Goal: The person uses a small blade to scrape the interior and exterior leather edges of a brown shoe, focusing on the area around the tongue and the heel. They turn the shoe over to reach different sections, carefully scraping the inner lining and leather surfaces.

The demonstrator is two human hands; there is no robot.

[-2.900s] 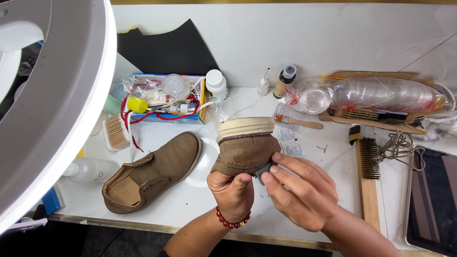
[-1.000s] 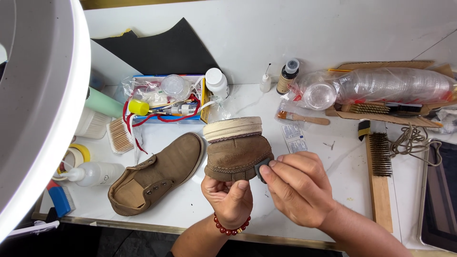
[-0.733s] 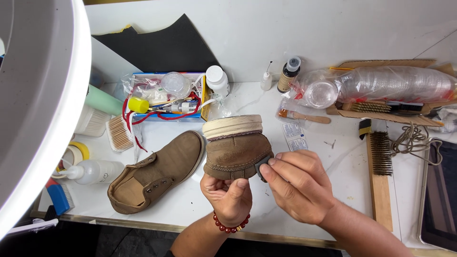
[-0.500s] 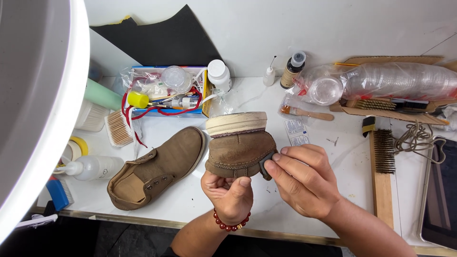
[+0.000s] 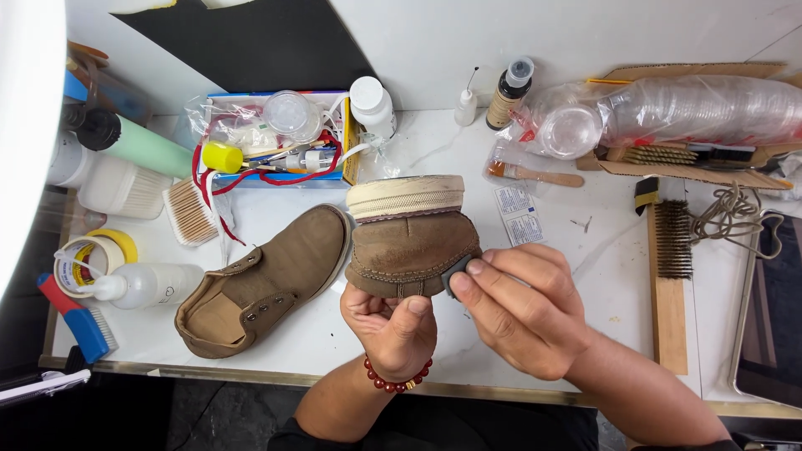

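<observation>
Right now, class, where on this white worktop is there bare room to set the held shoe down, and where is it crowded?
Bare patches: between the wire brush and the right hand, below the paper packets; and the front strip below the second shoe, beside the left hand. Crowded: the back row with the blue tray, bottles and bagged plastic cups, plus the left edge.

**Both hands up close, centre frame**

L hand point(image 5: 393, 321) comes in from below, forearm near vertical, red bead bracelet at the wrist. Fingers curled up and closed in a grip, thumb point(image 5: 415, 307) pointing up, knuckles toward the camera. R hand point(image 5: 522, 313) enters from lower right, forearm angled diag. across the frame. Back of hand faces up, fingers bent and bunched to the left, index and thumb tips pinched together. The two hands sit just beside each other, thumbs nearly touching.
</observation>
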